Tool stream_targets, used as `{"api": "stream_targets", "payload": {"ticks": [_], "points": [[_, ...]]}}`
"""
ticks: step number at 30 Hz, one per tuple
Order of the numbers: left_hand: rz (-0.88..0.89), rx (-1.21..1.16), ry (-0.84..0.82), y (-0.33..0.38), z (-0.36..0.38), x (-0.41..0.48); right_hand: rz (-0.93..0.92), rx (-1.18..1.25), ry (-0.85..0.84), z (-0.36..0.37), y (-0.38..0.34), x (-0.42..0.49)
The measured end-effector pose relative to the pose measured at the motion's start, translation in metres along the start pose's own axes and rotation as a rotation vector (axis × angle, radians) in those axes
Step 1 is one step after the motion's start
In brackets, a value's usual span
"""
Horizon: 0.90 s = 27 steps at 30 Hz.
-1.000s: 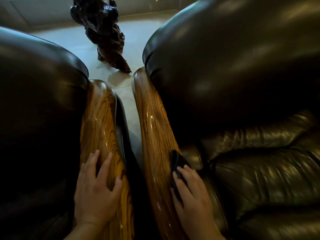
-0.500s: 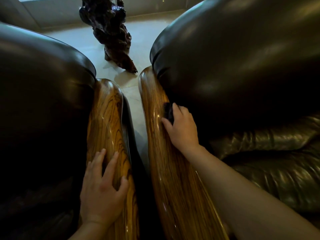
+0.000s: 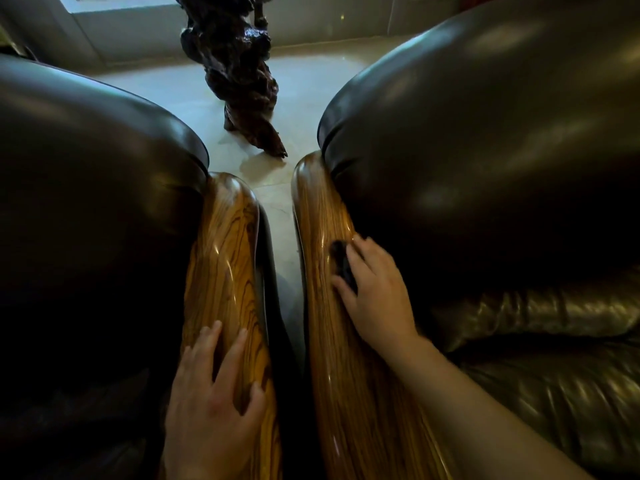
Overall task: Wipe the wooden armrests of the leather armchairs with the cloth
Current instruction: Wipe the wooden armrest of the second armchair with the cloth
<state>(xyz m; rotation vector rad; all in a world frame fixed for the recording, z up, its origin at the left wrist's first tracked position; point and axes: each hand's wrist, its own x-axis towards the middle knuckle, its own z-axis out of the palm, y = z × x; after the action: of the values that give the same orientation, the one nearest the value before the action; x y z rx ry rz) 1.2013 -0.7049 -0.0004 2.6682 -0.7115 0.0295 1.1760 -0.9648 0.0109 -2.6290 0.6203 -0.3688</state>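
Head view: right hand (image 3: 375, 292) lies palm-down on the right wooden armrest (image 3: 349, 375), its fingers curled loosely over a dark cloth (image 3: 342, 263) and pressing it onto the glossy wood at the inner edge, just beside the dark leather of the right armchair (image 3: 485, 150). Only a small bunched part of the cloth shows, poking out ahead of and to the left of the fingertips; the rest is hidden under the palm. Left hand (image 3: 211, 407) rests flat on the left wooden armrest (image 3: 225, 258), fingers spread apart and holding nothing, with the left armchair (image 3: 90, 168) just beside its outer edge. Between the two armrests runs a narrow strip of pale floor (image 3: 277, 237), and well beyond both hands stands a dark gnarled wood sculpture (image 3: 239, 64). No label or writing can be read anywhere.
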Motion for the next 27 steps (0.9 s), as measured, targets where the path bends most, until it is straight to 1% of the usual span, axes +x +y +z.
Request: {"api": "stream_targets", "payload": {"ticks": [2,4,6,9,10,11,12,15,17,19,21,24,27], "points": [[0.016,0.006,-0.009,-0.001,0.001,-0.003,0.024,-0.047,0.010,0.001,-0.003,0.034],[0.016,0.005,-0.011,-0.001,0.000,-0.004,-0.026,-0.068,0.024,0.001,-0.007,0.044],[0.008,-0.001,-0.018,-0.002,0.000,-0.003,-0.183,-0.083,-0.023,0.001,-0.010,0.018],[0.007,0.003,-0.030,-0.003,0.002,-0.005,-0.515,-0.071,-0.191,-0.001,-0.006,-0.055],[0.006,-0.001,-0.036,-0.003,0.002,-0.005,-0.595,-0.075,-0.228,-0.003,-0.001,-0.066],[0.007,-0.006,-0.040,-0.003,0.002,-0.005,-0.631,-0.078,-0.237,-0.005,0.005,-0.064],[0.009,-0.010,-0.044,-0.004,0.002,-0.005,-0.615,-0.083,-0.220,-0.006,0.008,-0.052],[0.004,-0.016,-0.046,-0.004,0.000,-0.006,-0.413,-0.071,-0.132,-0.007,-0.001,0.009],[-0.013,0.004,-0.047,-0.003,0.000,-0.006,-0.356,-0.127,-0.108,-0.001,-0.011,0.051],[-0.037,0.010,-0.045,-0.001,-0.001,-0.006,-0.381,-0.216,-0.110,0.005,-0.018,0.077],[-0.029,0.004,-0.057,0.001,-0.003,-0.009,-0.456,-0.247,-0.144,0.006,-0.023,0.081],[-0.004,-0.001,-0.048,0.005,-0.007,-0.011,-0.566,-0.173,-0.214,0.001,-0.026,0.055],[0.008,-0.015,-0.026,0.005,-0.008,-0.009,-0.583,-0.075,-0.212,-0.008,-0.022,0.004]]}}
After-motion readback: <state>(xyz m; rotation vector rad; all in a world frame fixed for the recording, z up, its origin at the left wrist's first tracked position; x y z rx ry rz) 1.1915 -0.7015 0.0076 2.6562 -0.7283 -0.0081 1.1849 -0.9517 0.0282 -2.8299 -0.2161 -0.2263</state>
